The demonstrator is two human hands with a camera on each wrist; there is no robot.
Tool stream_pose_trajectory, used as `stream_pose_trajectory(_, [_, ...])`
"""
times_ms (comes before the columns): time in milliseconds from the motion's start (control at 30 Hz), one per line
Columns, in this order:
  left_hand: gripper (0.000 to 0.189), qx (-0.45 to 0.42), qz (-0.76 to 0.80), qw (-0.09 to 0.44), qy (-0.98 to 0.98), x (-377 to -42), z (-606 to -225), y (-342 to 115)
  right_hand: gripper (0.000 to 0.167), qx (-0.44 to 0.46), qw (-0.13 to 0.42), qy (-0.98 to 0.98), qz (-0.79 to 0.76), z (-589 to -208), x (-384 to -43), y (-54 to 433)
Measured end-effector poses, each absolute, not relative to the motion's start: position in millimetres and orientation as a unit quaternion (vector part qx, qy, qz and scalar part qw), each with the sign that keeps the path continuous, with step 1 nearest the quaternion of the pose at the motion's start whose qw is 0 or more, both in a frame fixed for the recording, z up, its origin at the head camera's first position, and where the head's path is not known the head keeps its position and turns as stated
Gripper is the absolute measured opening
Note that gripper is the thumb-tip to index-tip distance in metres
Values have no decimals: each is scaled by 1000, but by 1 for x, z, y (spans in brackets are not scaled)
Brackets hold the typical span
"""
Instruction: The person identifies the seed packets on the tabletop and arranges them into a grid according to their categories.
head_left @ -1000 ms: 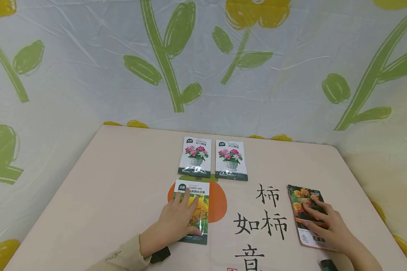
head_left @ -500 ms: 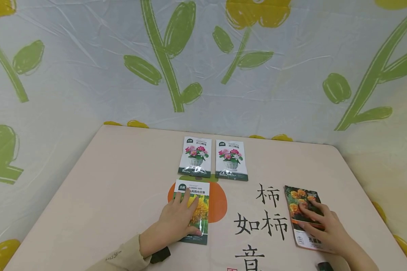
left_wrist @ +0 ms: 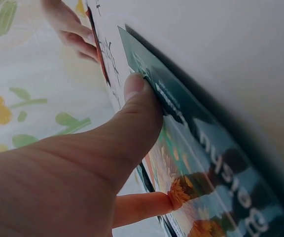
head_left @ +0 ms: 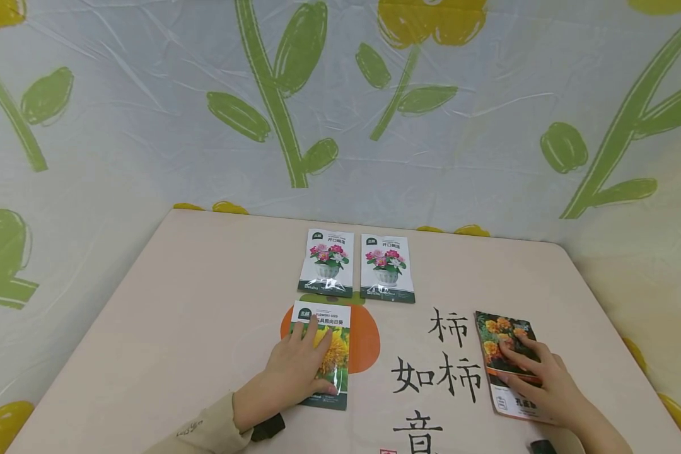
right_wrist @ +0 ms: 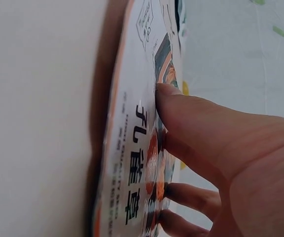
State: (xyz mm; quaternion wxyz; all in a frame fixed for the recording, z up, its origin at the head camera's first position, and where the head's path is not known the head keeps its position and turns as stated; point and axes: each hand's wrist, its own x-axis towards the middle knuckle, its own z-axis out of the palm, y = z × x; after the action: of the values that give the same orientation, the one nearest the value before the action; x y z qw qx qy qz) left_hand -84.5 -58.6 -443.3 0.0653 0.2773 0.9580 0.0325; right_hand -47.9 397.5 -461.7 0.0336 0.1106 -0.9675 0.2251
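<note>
My left hand [head_left: 297, 369] lies with spread fingers on a seed packet [head_left: 342, 378] that has a yellow sunflower picture and a white top. In the left wrist view its thumb [left_wrist: 137, 106] touches the packet's dark green bottom band [left_wrist: 171, 94]. Over at the right, my right hand [head_left: 553, 381] rests on a marigold seed packet [head_left: 505, 328] with orange flowers on a dark ground. The right wrist view has the thumb [right_wrist: 186, 106] and fingertips pressing on the face of this packet [right_wrist: 127, 123]. Both packets lie flat on the table.
Two matching seed packets with pink flowers, a left one [head_left: 326, 261] and a right one [head_left: 387, 268], lie side by side farther back. The pale table [head_left: 204, 296] bears a printed orange persimmon and black characters. A flower-patterned sheet [head_left: 164, 113] hangs behind.
My right hand has slid the marigold packet a little to the left across the table, mostly in the first half second. The left hand and the other packets have stayed put.
</note>
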Motion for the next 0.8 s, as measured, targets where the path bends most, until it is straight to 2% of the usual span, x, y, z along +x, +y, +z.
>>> stream_pose_trajectory(200, [95, 276, 34, 68, 958, -84, -442, -58, 58, 92, 16, -973, 212, -461, -49, 396])
stream_pose_trajectory(433, [95, 274, 32, 72, 958, -84, -442, -58, 58, 135, 48, -965, 218, -464, -47, 392])
stream_pose_trajectory(800, [95, 281, 28, 61, 957, -83, -439, -59, 57, 128, 42, -968, 211, -465, -46, 385])
